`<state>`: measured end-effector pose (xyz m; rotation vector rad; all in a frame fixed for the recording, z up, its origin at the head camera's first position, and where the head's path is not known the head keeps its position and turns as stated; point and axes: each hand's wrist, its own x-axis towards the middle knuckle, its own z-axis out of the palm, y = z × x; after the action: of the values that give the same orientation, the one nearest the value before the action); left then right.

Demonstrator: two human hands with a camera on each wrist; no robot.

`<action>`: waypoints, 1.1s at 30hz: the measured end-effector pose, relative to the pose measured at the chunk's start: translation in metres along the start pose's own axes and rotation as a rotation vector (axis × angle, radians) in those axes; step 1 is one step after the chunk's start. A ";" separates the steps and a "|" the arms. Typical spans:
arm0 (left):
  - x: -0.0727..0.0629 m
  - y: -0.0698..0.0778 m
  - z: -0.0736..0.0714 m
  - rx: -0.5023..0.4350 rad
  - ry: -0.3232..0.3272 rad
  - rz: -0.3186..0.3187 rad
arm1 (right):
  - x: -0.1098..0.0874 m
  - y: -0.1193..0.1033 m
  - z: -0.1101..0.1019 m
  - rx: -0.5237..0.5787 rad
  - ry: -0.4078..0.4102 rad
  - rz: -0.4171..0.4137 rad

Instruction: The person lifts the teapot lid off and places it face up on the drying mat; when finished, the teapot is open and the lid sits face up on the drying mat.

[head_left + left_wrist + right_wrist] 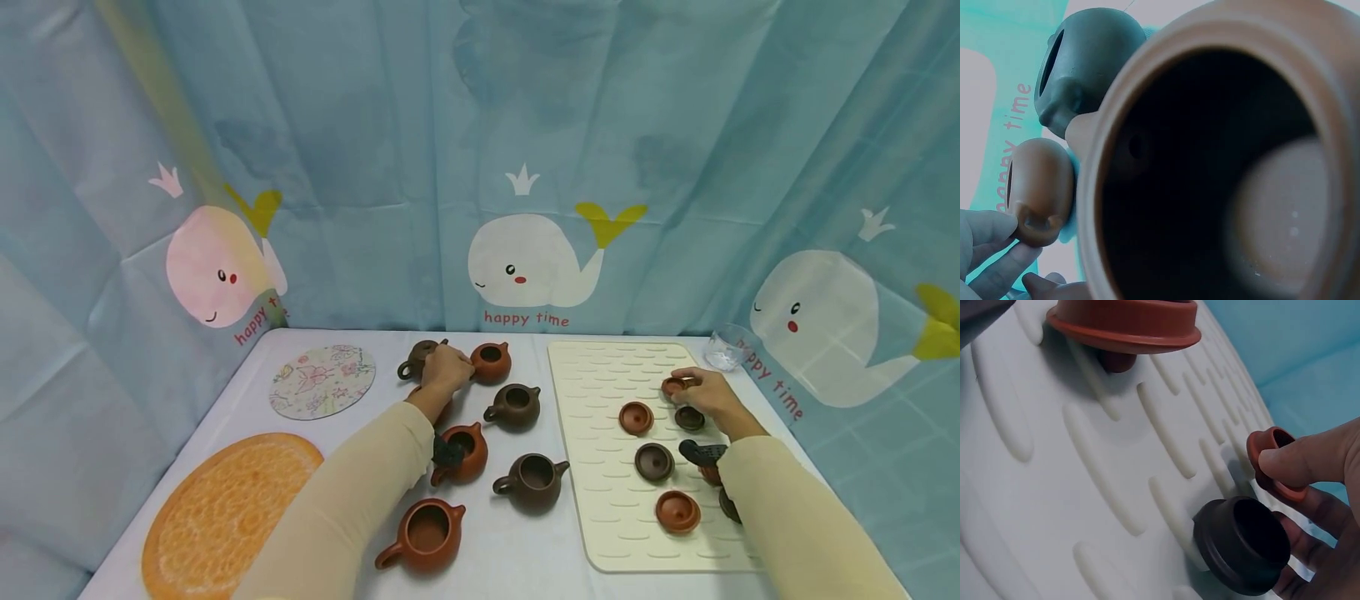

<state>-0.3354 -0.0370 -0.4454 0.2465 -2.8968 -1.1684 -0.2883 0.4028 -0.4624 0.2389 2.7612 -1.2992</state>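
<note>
At the back of the table my left hand (446, 371) pinches the handle of a small reddish-brown teapot (491, 363). In the left wrist view its fingers (994, 231) meet that handle, and another teapot's wide rim (1094, 206) fills the foreground. A dark teapot (417, 360) stands just behind this hand. Over the ribbed cream mat (592, 500) my right hand (712, 396) holds a small reddish lid (1279, 464) between thumb and fingers. Beneath those fingers sits a dark lid (1241, 544), its hollow side up.
Several lidless teapots, among them a dark one (534, 483) and a reddish one (427, 537), stand in the middle. More lids, such as a dark one (654, 462), lie on the mat. A clear glass (726, 348), floral round mat (322, 382) and orange round mat (232, 508) lie around.
</note>
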 end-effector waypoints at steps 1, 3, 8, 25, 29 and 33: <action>0.000 0.000 0.000 -0.002 0.000 -0.002 | 0.000 0.001 0.001 -0.005 0.001 -0.003; 0.000 0.000 0.001 -0.006 0.000 -0.002 | 0.001 0.002 0.001 -0.017 0.007 -0.010; 0.000 0.001 0.001 -0.008 -0.008 -0.001 | 0.001 0.004 0.004 -0.041 0.013 -0.026; -0.002 0.000 -0.004 -0.065 0.009 -0.004 | -0.004 0.001 -0.002 -0.058 -0.031 -0.050; -0.002 0.001 -0.009 -0.105 0.035 0.004 | -0.008 -0.002 -0.007 -0.026 -0.027 -0.062; -0.002 0.002 -0.015 -0.140 0.065 0.028 | -0.014 -0.009 -0.014 0.002 -0.015 -0.059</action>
<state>-0.3329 -0.0457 -0.4334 0.2359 -2.7392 -1.3246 -0.2765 0.4069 -0.4447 0.1478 2.7746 -1.3119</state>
